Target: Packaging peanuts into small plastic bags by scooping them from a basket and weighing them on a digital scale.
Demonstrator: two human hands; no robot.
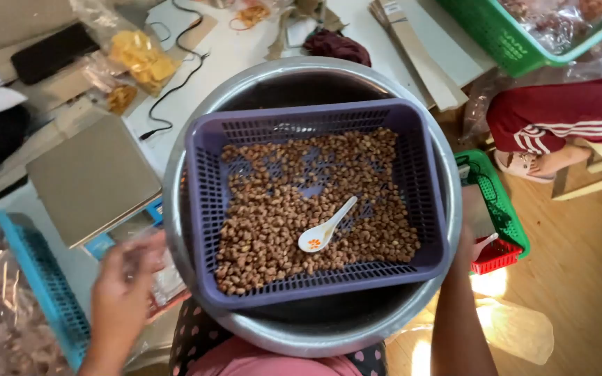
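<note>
A wide, round metal basin (196, 150) is sitting on the person's lap, and a purple plastic basket with perforated walls (203, 181) is resting across its rim. The basket is holding a layer of small brown roasted nuts (273, 209), spread over most of its floor and thinning toward the far-left corner. A white ceramic spoon with an orange mark in its bowl (325, 228) is lying on the nuts, right of centre, handle pointing up and to the right — no hand is touching it.

The left hand (121, 292) is hanging just left of the basin, blurred, fingers partly curled against a clear plastic bag (165, 278); whether it is gripping the bag, I cannot tell. The right hand (469, 245) is lying at the basin's right edge, mostly hidden behind the rim — its grip cannot be told either.

Left of the basin, a flat metal weighing scale (92, 177) is sitting on the white table (245, 49). A blue plastic basket (43, 278) is standing at lower left, a green one (503, 35) at upper right. Another person's leg in red trousers with white stripes (559, 115) is showing at right.
</note>
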